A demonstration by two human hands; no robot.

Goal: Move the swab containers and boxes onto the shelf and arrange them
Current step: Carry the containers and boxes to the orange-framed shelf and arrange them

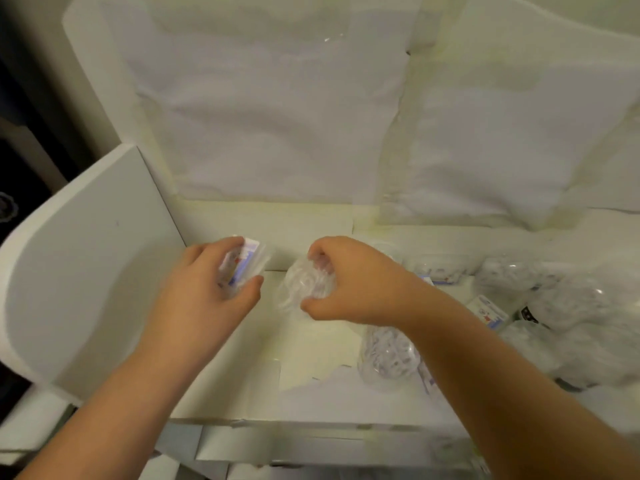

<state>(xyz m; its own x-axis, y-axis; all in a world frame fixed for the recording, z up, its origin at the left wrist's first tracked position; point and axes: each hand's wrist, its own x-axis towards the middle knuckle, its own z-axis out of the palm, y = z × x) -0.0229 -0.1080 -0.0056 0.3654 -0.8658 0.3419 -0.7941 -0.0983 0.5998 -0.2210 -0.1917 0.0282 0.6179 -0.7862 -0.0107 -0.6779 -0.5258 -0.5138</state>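
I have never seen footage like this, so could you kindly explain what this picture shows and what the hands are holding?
There is no machine: a person wears a camera on the head, looking down at their own bare hands. The left hand grips a small box with a blue label. The right hand grips a clear round container of swabs. Both are over a white shelf, near its left side panel. More containers and boxes lie in a blurred heap to the right.

A stockroom or shop corner: a white shelf point(242, 393) lined with taped paper, swab packs point(561, 306) heaped at 3 o'clock.
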